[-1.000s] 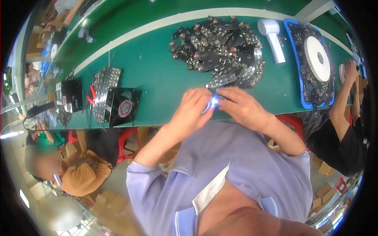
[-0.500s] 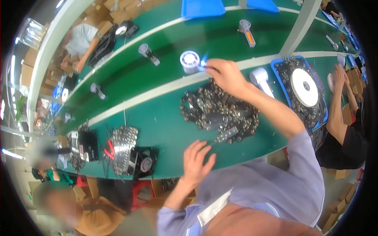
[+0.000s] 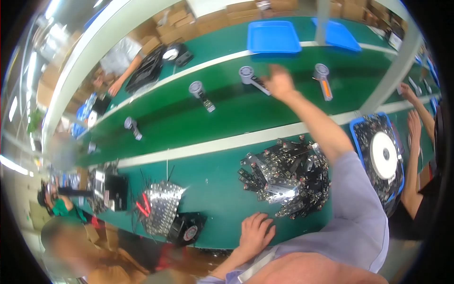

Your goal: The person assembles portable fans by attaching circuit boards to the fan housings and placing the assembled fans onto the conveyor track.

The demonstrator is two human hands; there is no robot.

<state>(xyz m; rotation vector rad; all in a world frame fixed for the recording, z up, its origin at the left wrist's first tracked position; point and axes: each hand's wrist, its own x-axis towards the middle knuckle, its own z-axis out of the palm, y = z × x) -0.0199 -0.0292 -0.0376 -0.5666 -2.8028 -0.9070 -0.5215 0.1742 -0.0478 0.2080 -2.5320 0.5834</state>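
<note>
A small grey fan (image 3: 255,80) lies on the green belt, its round head to the left and its handle end beside my right hand (image 3: 280,83). The fingers of my right hand are blurred, and I cannot make out whether they touch the handle. My left hand (image 3: 256,232) rests on the near table edge with its fingers apart and nothing in it. Just beyond it to the right lies a large heap of black circuit boards (image 3: 288,180).
More fans lie on the belt, one orange-handled (image 3: 324,81), one left (image 3: 202,96). Blue trays (image 3: 274,38) stand beyond. A blue tray (image 3: 402,182) holds boards and a white reel (image 3: 383,155). Left are board panels (image 3: 163,206), red pliers (image 3: 143,205), a black fan (image 3: 188,231) and several people.
The fan with the bright light, first between both hands, is now down on the belt and no light shows. My right hand has reached forward; my left hand has settled at the table edge.
</note>
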